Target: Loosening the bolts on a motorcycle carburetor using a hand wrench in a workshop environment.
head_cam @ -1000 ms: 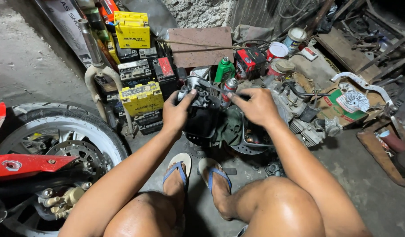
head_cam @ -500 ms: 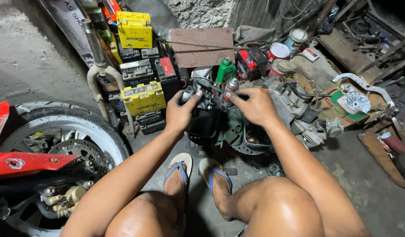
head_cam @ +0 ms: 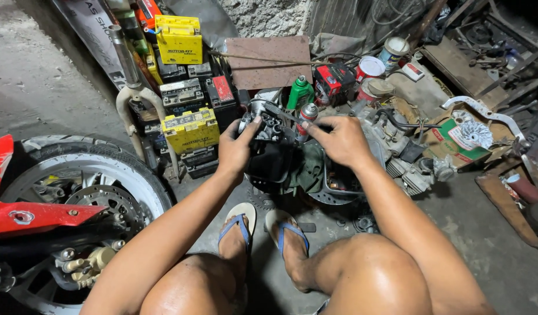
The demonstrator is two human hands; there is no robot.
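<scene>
Since the earlier frame the hands have barely shifted: the left hand grips the carburetor at centre, the right hand at three o'clock pinching a tool over it.

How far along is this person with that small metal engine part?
Done: the metal part is off any bike, lifted clear of the floor. In hand: the left hand grips it while the right hand works a thin tool at its top. Left: it looks unfinished and unmounted; the engine block lies apart on the floor, with the spray can close by. How much work remains inside cannot be told.
</scene>
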